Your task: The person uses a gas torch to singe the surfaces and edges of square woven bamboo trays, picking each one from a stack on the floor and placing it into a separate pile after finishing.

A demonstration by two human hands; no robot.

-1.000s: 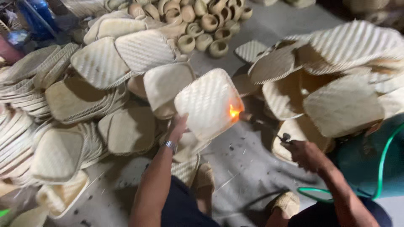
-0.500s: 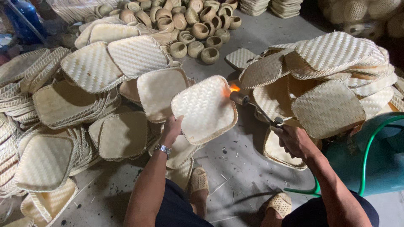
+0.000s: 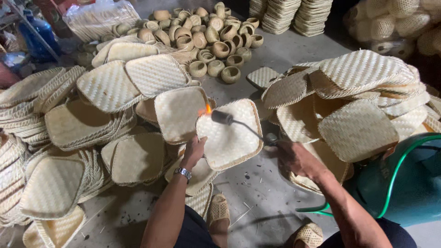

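The left hand (image 3: 194,150) is gripping a woven tray (image 3: 229,134) by its edge, fingers closed on it. The right hand (image 3: 296,158) is clasping what seems a torch (image 3: 241,126), flaming at the tray's corner, above the floor (image 3: 262,193).

The left forearm rises from the bottom edge, bare, running up and a little rightward, with a metal watch band around the wrist. The left hand (image 3: 194,150) is raised at the arm's end, fingers curled forward in a closed grip, the back of the hand toward the camera. The right forearm enters from the lower right corner and slants up and leftward, also bare. The right hand (image 3: 294,157) is closed in a fist-like grip, knuckles up, held level with the left hand and well apart from it.
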